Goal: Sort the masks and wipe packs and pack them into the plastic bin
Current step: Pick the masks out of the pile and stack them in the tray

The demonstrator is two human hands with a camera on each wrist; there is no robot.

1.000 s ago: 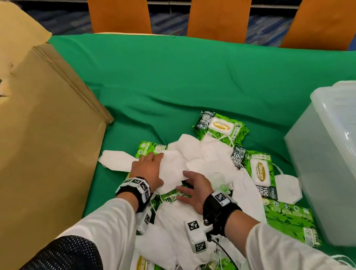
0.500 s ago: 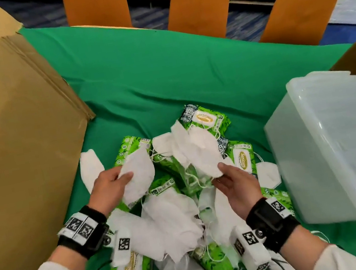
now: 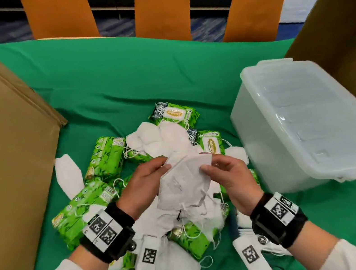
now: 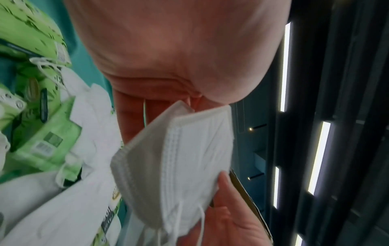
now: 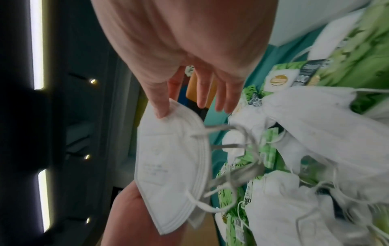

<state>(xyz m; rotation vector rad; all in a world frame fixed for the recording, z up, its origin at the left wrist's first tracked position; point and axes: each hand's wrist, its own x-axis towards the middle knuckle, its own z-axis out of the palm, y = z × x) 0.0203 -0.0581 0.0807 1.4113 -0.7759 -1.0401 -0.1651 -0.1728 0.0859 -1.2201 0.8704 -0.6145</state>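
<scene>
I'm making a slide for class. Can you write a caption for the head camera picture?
Both hands, left hand and right hand, hold a white folded mask above mixed masks and green wipe packs.

chairs: three orange chairs [image 3: 164, 6] behind table | table: green cloth [image 3: 138, 77] | floor: blue patterned carpet [image 3: 208, 27]

white masks [image 3: 182, 183], green leaf-patterned wipe packs [image 3: 107, 158], green tablecloth [image 3: 138, 75]

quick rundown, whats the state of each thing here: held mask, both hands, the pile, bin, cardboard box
held mask: folded flat, lifted above pile
left hand: pinching mask
right hand: pinching mask
pile of masks and wipe packs: mixed, unsorted
plastic bin: lid on
cardboard box: on its side
</scene>
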